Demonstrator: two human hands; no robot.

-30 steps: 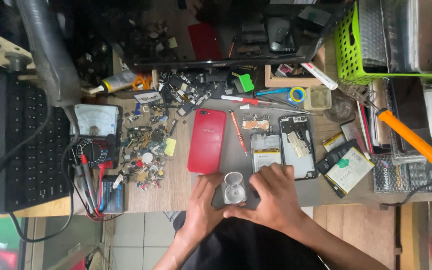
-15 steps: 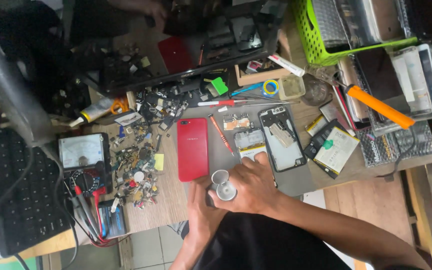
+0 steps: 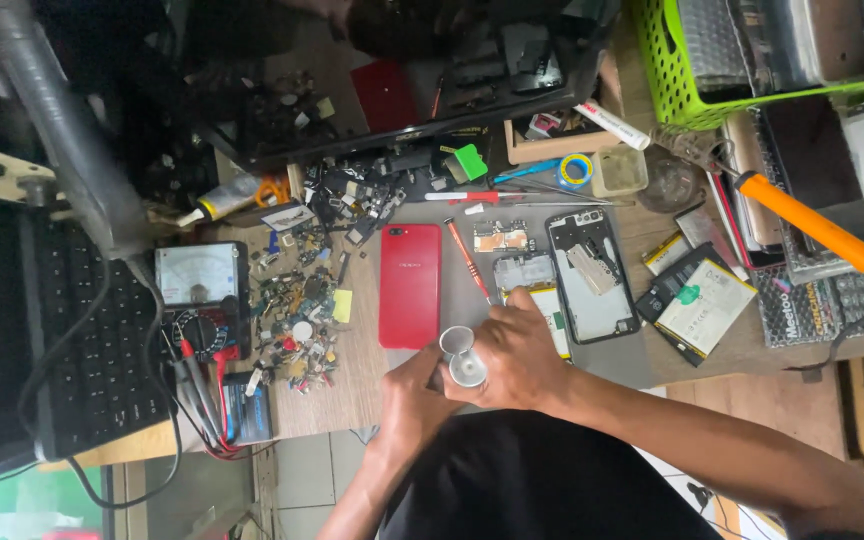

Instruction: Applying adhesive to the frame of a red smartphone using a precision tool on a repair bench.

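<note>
Head view: both hands meet at the near table edge on a small white bottle, upright between them. Left hand curls round its side; right hand closes over it from the right. Just beyond lie a red phone and an opened phone

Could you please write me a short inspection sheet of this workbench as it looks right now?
Surface: wooden bench with grey mat, crowded.
Job's things: small silvery container held in both hands; red phone back and opened phone frame lie beside.
Clutter: pile of small parts, red screwdriver, green basket.
Grippers: left hand and right hand grip the container.
Cables: red and black meter leads.
Surroundings: analogue multimeter, black keyboard.
</note>
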